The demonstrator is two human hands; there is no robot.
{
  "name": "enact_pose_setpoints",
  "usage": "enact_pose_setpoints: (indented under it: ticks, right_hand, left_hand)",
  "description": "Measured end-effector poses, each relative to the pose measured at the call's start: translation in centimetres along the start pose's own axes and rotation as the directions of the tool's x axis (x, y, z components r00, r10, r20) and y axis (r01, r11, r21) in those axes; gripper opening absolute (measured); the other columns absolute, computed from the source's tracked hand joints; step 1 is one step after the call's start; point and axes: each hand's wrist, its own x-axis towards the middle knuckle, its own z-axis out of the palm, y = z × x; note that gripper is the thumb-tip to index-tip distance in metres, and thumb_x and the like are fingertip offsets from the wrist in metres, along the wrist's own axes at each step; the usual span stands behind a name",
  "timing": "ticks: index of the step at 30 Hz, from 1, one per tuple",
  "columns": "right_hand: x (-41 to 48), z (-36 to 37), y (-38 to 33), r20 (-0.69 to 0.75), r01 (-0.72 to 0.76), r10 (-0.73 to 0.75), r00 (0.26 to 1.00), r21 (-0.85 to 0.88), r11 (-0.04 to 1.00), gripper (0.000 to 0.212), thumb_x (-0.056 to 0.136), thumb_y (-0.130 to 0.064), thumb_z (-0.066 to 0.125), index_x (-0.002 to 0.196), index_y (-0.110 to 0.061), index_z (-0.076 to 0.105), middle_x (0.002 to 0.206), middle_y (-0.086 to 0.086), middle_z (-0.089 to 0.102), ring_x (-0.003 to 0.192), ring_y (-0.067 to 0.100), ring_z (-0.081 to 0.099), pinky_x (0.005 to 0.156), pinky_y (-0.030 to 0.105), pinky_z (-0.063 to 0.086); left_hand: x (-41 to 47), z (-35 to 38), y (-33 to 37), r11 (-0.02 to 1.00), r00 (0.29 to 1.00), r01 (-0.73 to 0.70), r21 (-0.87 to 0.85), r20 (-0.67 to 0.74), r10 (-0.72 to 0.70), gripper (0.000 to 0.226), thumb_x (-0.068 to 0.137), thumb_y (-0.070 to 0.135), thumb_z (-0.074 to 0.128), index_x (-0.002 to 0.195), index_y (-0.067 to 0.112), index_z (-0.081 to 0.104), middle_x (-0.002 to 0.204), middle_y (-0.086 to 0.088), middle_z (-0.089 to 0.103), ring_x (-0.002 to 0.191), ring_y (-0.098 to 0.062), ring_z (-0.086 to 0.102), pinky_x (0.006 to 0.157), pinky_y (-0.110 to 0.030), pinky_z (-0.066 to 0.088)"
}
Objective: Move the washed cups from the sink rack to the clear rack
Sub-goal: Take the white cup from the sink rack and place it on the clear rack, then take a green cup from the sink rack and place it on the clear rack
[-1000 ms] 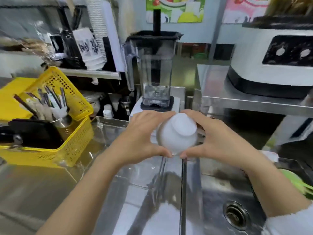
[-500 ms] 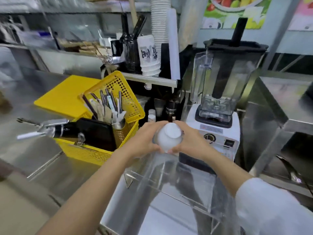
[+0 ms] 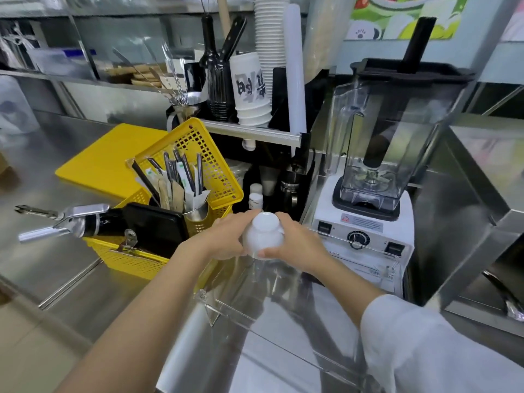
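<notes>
Small white ceramic cup (image 3: pixel 263 234), inverted, clasped between left hand (image 3: pixel 226 236) and right hand (image 3: pixel 295 241). Positioned over clear acrylic rack (image 3: pixel 241 313); contact with rack apparently none, view unclear.

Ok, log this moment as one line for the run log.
stage: placing | cup: upside down, held by both hands | left hand: on cup | right hand: on cup | clear rack: below cup

A yellow basket (image 3: pixel 158 258) holds a steel utensil cup (image 3: pixel 196 214) beside a yellow cutting board (image 3: pixel 105 157). A blender (image 3: pixel 374 171) stands right; printed paper cups (image 3: pixel 251 89) sit on the shelf (image 3: pixel 255 133).
</notes>
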Motion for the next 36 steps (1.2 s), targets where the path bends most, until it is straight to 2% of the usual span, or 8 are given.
enact_pose_setpoints:
  ticks: [3, 6, 10, 15, 25, 28, 32, 36]
  right_hand:
    - [-0.5, -1.3, 0.3, 0.045, 0.016, -0.013, 0.999, -0.060, 0.998, 0.077, 0.069, -0.050, 0.068, 0.130, -0.022, 0.030, 0.126, 0.007, 0.050, 0.113, 0.030, 0.049, 0.091, 0.047, 0.042]
    - [-1.9, -3.6, 1.3, 0.070, 0.048, -0.045, 0.997, -0.044, 0.998, 0.075, 0.074, -0.048, 0.066, 0.134, -0.021, 0.030, 0.129, 0.007, 0.049, 0.112, 0.028, 0.050, 0.090, 0.046, 0.045]
    - [-5.5, -7.6, 4.0, 0.028, 0.112, -0.111, 0.993, -0.015, 0.994, 0.071, 0.077, -0.046, 0.065, 0.136, -0.028, 0.031, 0.135, 0.001, 0.049, 0.115, 0.021, 0.052, 0.093, 0.042, 0.046]
    - [-12.6, -12.2, 9.6, -0.103, 0.095, -0.091, 0.991, 0.036, 0.995, 0.062, 0.080, -0.043, 0.063, 0.134, -0.035, 0.034, 0.122, -0.015, 0.051, 0.102, 0.007, 0.051, 0.090, 0.028, 0.044]
    - [-26.2, -17.9, 26.9, -0.278, -0.232, 0.247, 0.928, 0.085, 0.969, 0.066, 0.074, -0.039, 0.070, 0.132, -0.025, 0.041, 0.134, -0.002, 0.053, 0.110, 0.014, 0.054, 0.093, 0.031, 0.044]
    - [-29.9, -18.7, 31.6, -0.325, -0.371, 0.391, 0.861, 0.125, 0.920, 0.066, 0.076, -0.041, 0.068, 0.133, -0.027, 0.039, 0.131, -0.004, 0.053, 0.100, 0.011, 0.053, 0.084, 0.025, 0.040]
    - [-33.8, -18.7, 37.3, -0.355, -0.553, 0.569, 0.742, 0.156, 0.818, 0.064, 0.081, -0.040, 0.063, 0.135, -0.019, 0.036, 0.137, 0.003, 0.048, 0.116, 0.021, 0.051, 0.096, 0.037, 0.043]
    - [-36.4, -17.8, 42.5, -0.310, -0.687, 0.701, 0.642, 0.174, 0.706, 0.055, 0.085, -0.038, 0.059, 0.131, -0.015, 0.040, 0.132, 0.010, 0.054, 0.113, 0.030, 0.054, 0.089, 0.040, 0.046]
  left_hand:
    - [-0.6, -1.6, 1.6, 0.982, 0.988, 0.083, 0.172, 0.117, -0.104, 0.087, 0.074, 0.017, 0.069, 0.140, 0.037, 0.015, 0.146, -0.002, 0.033, 0.133, -0.030, 0.025, 0.105, -0.048, 0.026]
    - [-1.2, -3.2, 4.1, 0.966, 0.986, 0.118, 0.229, 0.086, -0.141, 0.073, 0.082, 0.028, 0.064, 0.140, 0.029, 0.021, 0.145, -0.002, 0.037, 0.129, -0.027, 0.037, 0.100, -0.042, 0.036]
    - [-1.5, -1.9, 9.1, 0.994, 0.990, -0.105, 0.011, -0.090, 0.105, 0.065, 0.083, 0.036, 0.062, 0.138, 0.035, 0.028, 0.144, 0.008, 0.038, 0.131, -0.014, 0.036, 0.103, -0.033, 0.033]
    - [0.2, 4.1, 17.2, 0.920, 0.917, -0.392, 0.021, -0.075, 0.392, 0.061, 0.082, 0.043, 0.059, 0.136, 0.033, 0.033, 0.142, 0.014, 0.041, 0.132, -0.008, 0.034, 0.109, -0.029, 0.028]
    - [5.2, 19.3, 33.4, 0.827, 0.811, -0.562, 0.033, 0.222, 0.542, 0.071, 0.081, 0.045, 0.059, 0.140, 0.025, 0.024, 0.144, -0.001, 0.034, 0.131, -0.021, 0.034, 0.108, -0.041, 0.032]
    - [6.2, 23.6, 37.5, 0.832, 0.805, -0.555, -0.007, 0.248, 0.539, 0.070, 0.083, 0.043, 0.059, 0.140, 0.024, 0.023, 0.146, -0.002, 0.031, 0.134, -0.020, 0.028, 0.111, -0.038, 0.027]
    - [7.8, 29.1, 41.5, 0.864, 0.840, -0.501, 0.042, 0.263, 0.474, 0.070, 0.082, 0.040, 0.060, 0.139, 0.021, 0.025, 0.145, -0.008, 0.033, 0.134, -0.026, 0.029, 0.110, -0.042, 0.026]
    - [9.0, 33.9, 43.9, 0.879, 0.878, -0.437, 0.190, 0.301, 0.371, 0.072, 0.081, 0.042, 0.059, 0.139, 0.018, 0.024, 0.148, -0.011, 0.031, 0.135, -0.029, 0.026, 0.109, -0.042, 0.022]
